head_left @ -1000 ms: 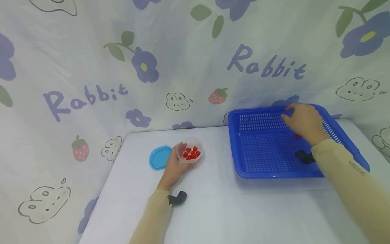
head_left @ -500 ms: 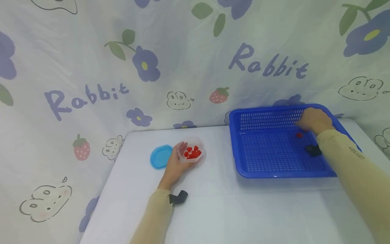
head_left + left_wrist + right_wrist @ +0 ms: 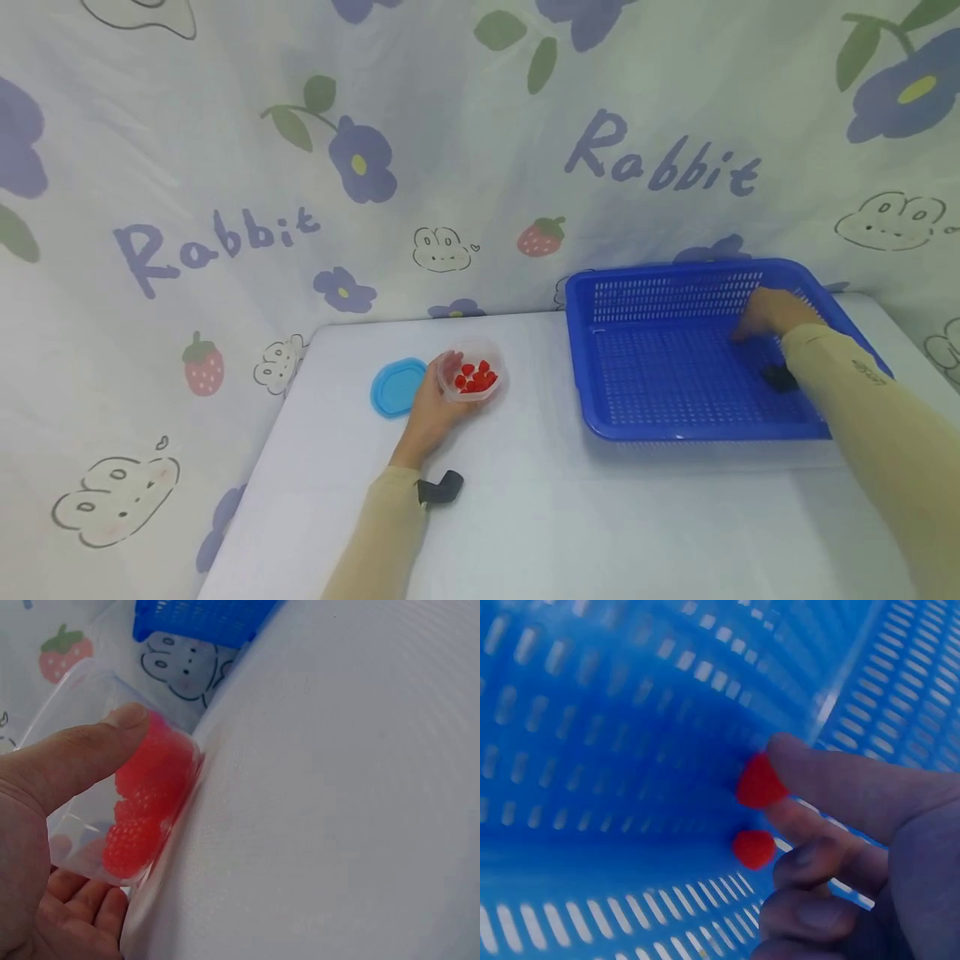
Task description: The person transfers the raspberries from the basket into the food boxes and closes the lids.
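My left hand holds a clear plastic container by its side on the white table, thumb along its wall in the left wrist view. Several red raspberries with a bumpy surface lie in the bottom of the container. Inside the blue basket, toward its right end, is my right hand. Seen from the right wrist, thumb and index finger pinch one raspberry. A second raspberry lies just below those fingers, in the basket. Both are hidden in the head view.
A light blue lid lies flat on the table, left of the container. A patterned cloth hangs behind the table's back edge. Black wrist mounts stick out beside the sleeves.
My right hand has gone from above the basket's back part down into its right end. The red raspberry seen there earlier is now hidden in the head view. My left hand stays put.
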{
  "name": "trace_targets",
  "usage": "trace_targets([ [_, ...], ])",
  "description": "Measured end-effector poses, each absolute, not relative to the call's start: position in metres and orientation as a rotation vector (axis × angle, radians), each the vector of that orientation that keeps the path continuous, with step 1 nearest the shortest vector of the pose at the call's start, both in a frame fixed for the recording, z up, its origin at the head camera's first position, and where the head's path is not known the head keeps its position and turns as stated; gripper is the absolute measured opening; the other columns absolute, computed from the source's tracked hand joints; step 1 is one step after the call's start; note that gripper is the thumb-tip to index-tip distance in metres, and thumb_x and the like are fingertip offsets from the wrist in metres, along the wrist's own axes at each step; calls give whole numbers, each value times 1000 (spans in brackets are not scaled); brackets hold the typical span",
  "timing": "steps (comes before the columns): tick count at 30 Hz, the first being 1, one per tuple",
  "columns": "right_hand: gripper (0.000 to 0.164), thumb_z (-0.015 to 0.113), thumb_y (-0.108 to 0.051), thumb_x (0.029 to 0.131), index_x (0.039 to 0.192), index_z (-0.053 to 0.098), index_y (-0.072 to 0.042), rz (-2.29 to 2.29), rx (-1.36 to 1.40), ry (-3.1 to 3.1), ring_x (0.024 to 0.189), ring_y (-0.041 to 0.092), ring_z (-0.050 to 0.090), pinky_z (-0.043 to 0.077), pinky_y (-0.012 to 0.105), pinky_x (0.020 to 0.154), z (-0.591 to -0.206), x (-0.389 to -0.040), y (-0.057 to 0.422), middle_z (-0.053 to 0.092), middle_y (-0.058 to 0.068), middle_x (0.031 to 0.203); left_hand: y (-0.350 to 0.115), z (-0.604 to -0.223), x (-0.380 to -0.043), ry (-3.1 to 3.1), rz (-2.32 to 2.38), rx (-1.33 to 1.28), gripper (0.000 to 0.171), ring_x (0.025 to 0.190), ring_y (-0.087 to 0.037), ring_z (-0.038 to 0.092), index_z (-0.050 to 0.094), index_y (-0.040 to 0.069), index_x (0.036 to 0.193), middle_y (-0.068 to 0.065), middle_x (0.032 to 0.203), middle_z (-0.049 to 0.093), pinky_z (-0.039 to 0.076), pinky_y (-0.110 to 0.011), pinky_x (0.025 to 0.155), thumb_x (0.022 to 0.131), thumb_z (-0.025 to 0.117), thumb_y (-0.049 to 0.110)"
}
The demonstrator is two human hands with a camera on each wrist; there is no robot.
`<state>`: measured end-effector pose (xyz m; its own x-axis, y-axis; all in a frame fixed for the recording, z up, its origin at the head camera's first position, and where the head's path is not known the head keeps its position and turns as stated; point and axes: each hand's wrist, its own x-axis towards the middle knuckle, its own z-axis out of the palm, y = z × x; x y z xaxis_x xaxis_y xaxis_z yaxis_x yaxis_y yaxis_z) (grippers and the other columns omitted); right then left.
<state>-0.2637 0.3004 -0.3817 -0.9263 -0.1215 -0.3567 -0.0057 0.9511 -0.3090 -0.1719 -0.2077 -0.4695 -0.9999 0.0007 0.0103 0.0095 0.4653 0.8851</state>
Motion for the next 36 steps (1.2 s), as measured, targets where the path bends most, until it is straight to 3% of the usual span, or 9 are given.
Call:
trace_targets([
  [5,48,76,-26,69,91,61,14,-386,-140,2750,91,57,52,41,65,79,-387,-265,298,57,37,96,-208,-470,-171,-2684,-1624,-18,95,128,-10,35,30,35,139,19,135,42,44,-44,95,61,80,53],
  [14,53,77,-29,69,92,60,16,-375,-110,2770,87,55,55,43,64,74,-389,-264,298,58,38,94,-208,-470,-171,-2701,-1583,-18,92,128,-8,34,29,38,138,21,135,42,43,-45,96,62,79,53],
  [23,73,71,-45,74,104,53,19,-376,-118,2798,92,61,49,40,69,73,-381,-266,299,51,43,105,-208,-467,-169,-2702,-1589,-15,93,128,-9,34,29,36,139,20,136,42,42,-44,97,63,79,52],
  [26,72,69,-48,75,104,55,17,-389,-140,2815,91,59,50,41,68,73,-376,-267,297,53,41,104,-209,-466,-170,-2699,-1594,-18,93,129,-10,34,29,35,139,19,136,42,42,-45,97,62,79,53],
  [30,65,68,-48,76,96,59,13,-400,-172,2842,85,52,56,43,65,72,-370,-265,295,60,33,93,-209,-466,-170,-2700,-1597,-21,94,129,-10,34,29,35,140,18,136,42,42,-46,97,62,79,54],
  [36,47,64,-48,80,83,68,-1,-420,-235,2852,66,24,54,46,46,58,-357,-256,288,60,2,67,-209,-468,-170,-2701,-1600,-12,95,129,-10,34,29,36,139,18,136,42,43,-46,96,60,79,56],
])
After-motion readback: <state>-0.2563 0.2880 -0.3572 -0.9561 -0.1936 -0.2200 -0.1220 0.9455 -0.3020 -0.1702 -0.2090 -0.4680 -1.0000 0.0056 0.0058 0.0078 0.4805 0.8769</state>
